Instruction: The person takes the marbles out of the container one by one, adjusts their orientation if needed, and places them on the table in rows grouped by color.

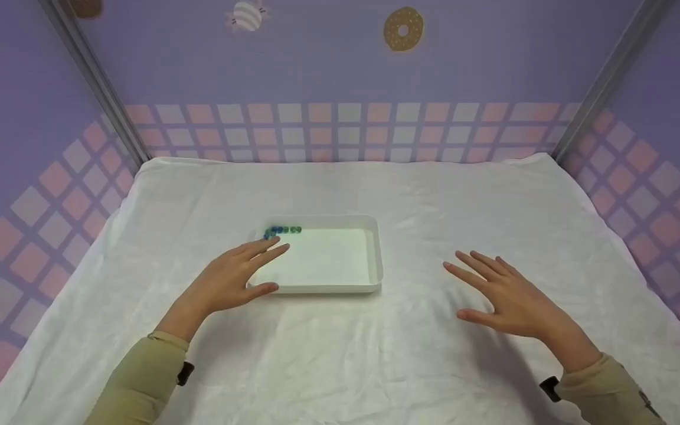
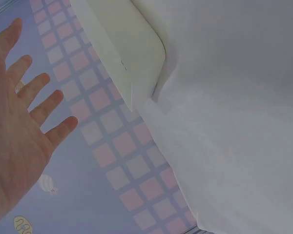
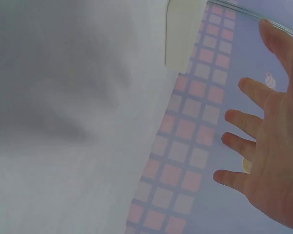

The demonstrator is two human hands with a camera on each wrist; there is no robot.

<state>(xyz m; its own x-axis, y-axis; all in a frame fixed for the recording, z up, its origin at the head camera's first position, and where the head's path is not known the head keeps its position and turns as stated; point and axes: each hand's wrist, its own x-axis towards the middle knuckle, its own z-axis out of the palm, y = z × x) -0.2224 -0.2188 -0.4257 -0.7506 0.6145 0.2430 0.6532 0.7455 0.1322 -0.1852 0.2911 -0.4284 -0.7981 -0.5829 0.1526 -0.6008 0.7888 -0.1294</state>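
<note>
A shallow white tray (image 1: 316,289) lies on the white cloth. Several blue and green glass marbles (image 1: 285,229) are gathered in its far left corner. Over the tray's left side my left hand (image 1: 236,277) hovers with fingers spread, holding nothing; its fingertips partly cover that corner in the head view. To the right of the tray, above the cloth, my right hand (image 1: 505,298) is held out with spread fingers and nothing in it. Both wrist views show the left hand (image 2: 19,122) and the right hand (image 3: 273,131) with straight, parted fingers and bare palms.
The white cloth (image 1: 328,354) covers the table and is slightly wrinkled. Purple walls (image 1: 328,65) with a pink and white check band stand behind and on both sides. Grey metal posts (image 1: 95,82) mark the back corners.
</note>
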